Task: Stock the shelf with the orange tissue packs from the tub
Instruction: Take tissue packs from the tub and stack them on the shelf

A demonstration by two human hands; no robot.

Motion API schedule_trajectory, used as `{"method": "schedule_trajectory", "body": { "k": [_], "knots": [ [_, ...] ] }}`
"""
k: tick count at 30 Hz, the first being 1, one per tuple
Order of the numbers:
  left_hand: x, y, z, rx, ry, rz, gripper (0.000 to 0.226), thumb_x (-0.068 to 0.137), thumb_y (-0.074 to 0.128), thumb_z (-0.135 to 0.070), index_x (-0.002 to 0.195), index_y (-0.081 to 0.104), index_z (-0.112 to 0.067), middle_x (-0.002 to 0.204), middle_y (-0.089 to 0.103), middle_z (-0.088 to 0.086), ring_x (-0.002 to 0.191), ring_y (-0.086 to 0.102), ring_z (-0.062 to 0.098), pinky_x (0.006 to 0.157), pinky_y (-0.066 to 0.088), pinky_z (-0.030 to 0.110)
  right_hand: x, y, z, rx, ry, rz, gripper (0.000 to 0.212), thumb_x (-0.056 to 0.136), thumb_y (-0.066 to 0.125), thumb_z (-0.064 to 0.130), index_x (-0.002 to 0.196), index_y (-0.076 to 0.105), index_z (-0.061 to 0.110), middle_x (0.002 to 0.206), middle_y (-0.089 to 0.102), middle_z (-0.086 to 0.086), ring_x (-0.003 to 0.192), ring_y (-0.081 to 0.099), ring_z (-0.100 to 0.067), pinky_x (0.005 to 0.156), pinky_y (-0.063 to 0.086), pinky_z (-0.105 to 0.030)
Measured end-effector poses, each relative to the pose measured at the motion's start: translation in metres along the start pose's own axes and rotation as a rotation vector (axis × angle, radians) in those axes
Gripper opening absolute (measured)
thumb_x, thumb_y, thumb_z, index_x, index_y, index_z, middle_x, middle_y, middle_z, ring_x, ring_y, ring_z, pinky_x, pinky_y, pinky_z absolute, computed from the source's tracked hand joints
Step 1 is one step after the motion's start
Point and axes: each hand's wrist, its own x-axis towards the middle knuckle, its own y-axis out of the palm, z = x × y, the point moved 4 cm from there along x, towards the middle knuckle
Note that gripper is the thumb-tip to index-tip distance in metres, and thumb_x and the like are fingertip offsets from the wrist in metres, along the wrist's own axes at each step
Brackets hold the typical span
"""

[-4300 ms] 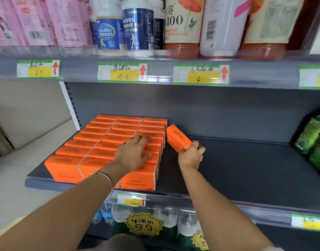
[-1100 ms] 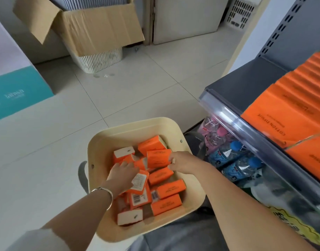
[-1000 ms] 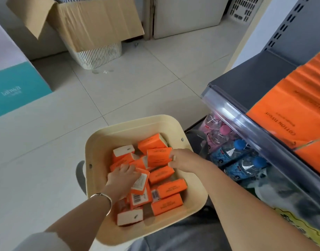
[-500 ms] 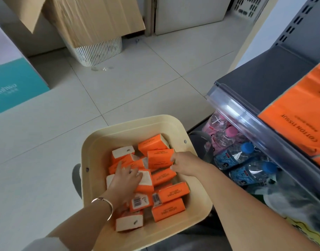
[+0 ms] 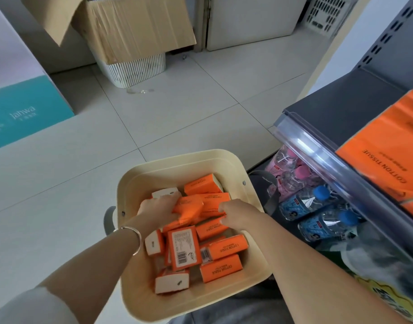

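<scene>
A cream plastic tub (image 5: 140, 181) sits low in front of me, holding several loose orange tissue packs (image 5: 220, 268). My left hand (image 5: 158, 210) is inside the tub, its fingers curled round an orange pack (image 5: 188, 208) near the middle. My right hand (image 5: 235, 213) reaches in beside it and grips another orange pack (image 5: 211, 228) at its right end. At the right edge, the dark shelf (image 5: 336, 113) carries rows of stocked orange packs (image 5: 387, 150).
Below the shelf's clear front rail (image 5: 322, 157) lie water bottles (image 5: 303, 202) with blue caps and pink-capped bottles (image 5: 287, 169). On the tiled floor behind stand a white basket with a cardboard box (image 5: 130, 36) and a teal-and-white carton (image 5: 18, 90).
My left hand has moved up and right inside the tub and closed round a pack. My right hand has shifted down onto another pack. The view has tilted slightly.
</scene>
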Motion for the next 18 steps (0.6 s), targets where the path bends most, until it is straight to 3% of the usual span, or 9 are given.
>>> {"method": "schedule_trajectory", "body": {
  "k": [2, 4, 5, 10, 14, 18],
  "knots": [
    [0.001, -0.018, 0.011, -0.016, -0.056, -0.017, 0.049, 0.083, 0.054, -0.044, 0.128, 0.038, -0.031, 0.118, 0.060, -0.002, 0.106, 0.059, 0.023, 0.073, 0.045, 0.032, 0.009, 0.001, 0.004, -0.080, -0.013, -0.002, 0.032, 0.093, 0.049, 0.019, 0.124, 0.054, 0.012, 0.116, 0.057, -0.008, 0.103, 0.057, -0.026, 0.080, 0.051, -0.036],
    [0.004, -0.027, 0.024, -0.045, -0.106, -0.027, 0.054, 0.083, 0.055, -0.048, 0.130, 0.035, -0.032, 0.115, 0.061, 0.001, 0.102, 0.060, 0.024, 0.073, 0.047, 0.032, 0.018, -0.001, 0.009, -0.146, -0.034, -0.063, 0.028, 0.092, 0.049, 0.012, 0.119, 0.055, 0.012, 0.104, 0.056, -0.006, 0.092, 0.056, -0.024, 0.062, 0.045, -0.032],
    [0.006, -0.029, 0.030, -0.074, -0.117, -0.034, 0.055, 0.083, 0.056, -0.048, 0.130, 0.036, -0.031, 0.114, 0.062, 0.001, 0.100, 0.060, 0.024, 0.073, 0.049, 0.033, 0.022, 0.000, 0.011, -0.168, -0.038, -0.099, 0.028, 0.091, 0.049, 0.010, 0.119, 0.055, 0.012, 0.104, 0.055, -0.006, 0.092, 0.055, -0.025, 0.060, 0.042, -0.032],
    [0.026, -0.018, 0.038, -0.273, -0.106, 0.024, 0.066, 0.079, 0.069, -0.044, 0.134, 0.036, -0.026, 0.129, 0.057, 0.002, 0.114, 0.056, 0.025, 0.088, 0.049, 0.038, 0.050, 0.020, 0.011, -0.230, -0.017, -0.140, 0.049, 0.093, 0.053, 0.012, 0.139, 0.037, 0.013, 0.134, 0.043, -0.011, 0.123, 0.043, -0.031, 0.091, 0.046, -0.043],
    [0.043, -0.011, 0.033, -0.317, -0.075, 0.001, 0.062, 0.081, 0.068, -0.039, 0.133, 0.039, -0.023, 0.127, 0.056, 0.005, 0.116, 0.054, 0.026, 0.090, 0.048, 0.041, 0.074, 0.020, 0.013, -0.206, -0.017, -0.242, 0.046, 0.093, 0.052, 0.015, 0.138, 0.038, 0.014, 0.135, 0.044, -0.009, 0.125, 0.043, -0.030, 0.091, 0.045, -0.040],
    [0.054, -0.002, 0.028, -0.092, -0.066, -0.036, 0.054, 0.089, 0.055, -0.036, 0.137, 0.031, -0.032, 0.131, 0.048, -0.001, 0.122, 0.044, 0.024, 0.089, 0.048, 0.044, 0.095, 0.023, 0.009, -0.227, -0.040, -0.320, 0.043, 0.092, 0.051, 0.014, 0.134, 0.042, 0.015, 0.132, 0.048, -0.007, 0.126, 0.043, -0.029, 0.094, 0.044, -0.039]
  ]
}}
